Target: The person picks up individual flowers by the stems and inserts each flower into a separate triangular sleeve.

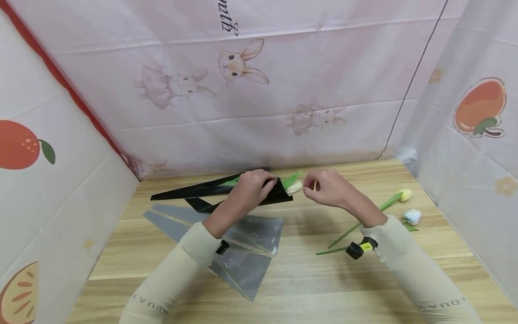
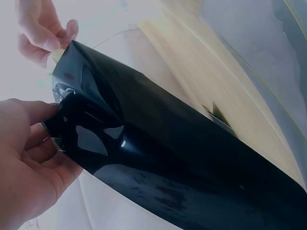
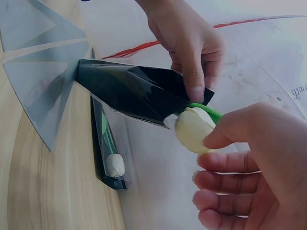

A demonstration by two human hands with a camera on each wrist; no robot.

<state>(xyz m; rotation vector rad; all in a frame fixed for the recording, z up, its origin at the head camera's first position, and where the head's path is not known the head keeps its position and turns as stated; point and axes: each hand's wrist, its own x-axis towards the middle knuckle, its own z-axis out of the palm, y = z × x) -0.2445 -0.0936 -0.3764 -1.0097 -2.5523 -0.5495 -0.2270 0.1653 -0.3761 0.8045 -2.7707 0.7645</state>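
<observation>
My left hand (image 1: 251,189) pinches the rim of a black flower sleeve (image 1: 279,194), raised off the table. In the left wrist view the thumb of this hand lies on the sleeve's mouth, with the other fingers behind. A cream tulip (image 3: 194,129) pokes out of that mouth, with a green leaf (image 1: 291,180) beside it and its stem hidden inside the sleeve. Between thumb and forefinger, my right hand (image 1: 329,189) pinches the tulip's head; its remaining fingers curl loosely, as the right wrist view shows.
Behind lies another black sleeve (image 1: 182,191) holding a white tulip (image 3: 115,165). Translucent grey sleeves (image 1: 259,227) spread over the table (image 1: 299,279) under my left forearm. A yellow tulip (image 1: 405,194) and a pale blue-white tulip (image 1: 412,217) lie at right. Printed curtains (image 1: 243,103) enclose the table.
</observation>
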